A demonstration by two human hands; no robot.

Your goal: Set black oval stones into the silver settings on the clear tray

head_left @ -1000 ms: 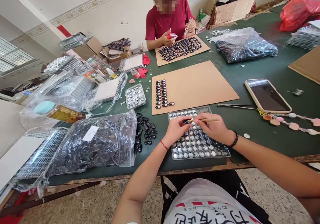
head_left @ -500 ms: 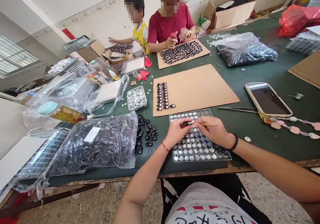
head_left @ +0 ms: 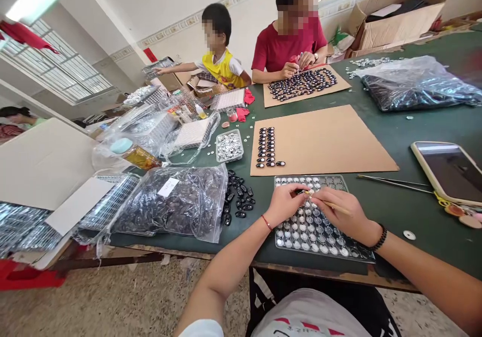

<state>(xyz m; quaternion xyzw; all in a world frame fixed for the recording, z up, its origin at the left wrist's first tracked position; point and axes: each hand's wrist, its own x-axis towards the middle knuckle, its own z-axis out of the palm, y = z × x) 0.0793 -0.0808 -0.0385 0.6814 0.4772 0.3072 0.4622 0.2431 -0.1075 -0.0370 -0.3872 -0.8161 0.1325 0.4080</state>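
Pinched in the fingers of my left hand (head_left: pixel 283 204) is a small black oval piece (head_left: pixel 299 191), mostly covered by the fingertips. My right hand (head_left: pixel 341 217) grips a thin wooden stick (head_left: pixel 336 207), its tip meeting the black piece. Both hands are over a clear plastic tray (head_left: pixel 362 255) that holds rows of round whitish discs. Beyond the tray lies a cardboard sheet (head_left: pixel 327 141), with black pieces bearing white spots (head_left: pixel 270 146) lined up along its left side. Left of the tray, loose black pieces (head_left: pixel 240 200) are scattered beside a full plastic bag (head_left: pixel 161 206).
A tub of small silvery parts (head_left: pixel 229 146), a drink bottle (head_left: pixel 136 153) and wrapped trays crowd the left. Tweezers (head_left: pixel 393 182) and a phone (head_left: pixel 450 171) lie right. Across the table, a person in red (head_left: pixel 291 45) works over another cardboard sheet; someone in yellow (head_left: pixel 222 68) reaches left.
The view has swung left, so the table's things appear farther right. Both hands keep the black piece and the stick together over the tray.
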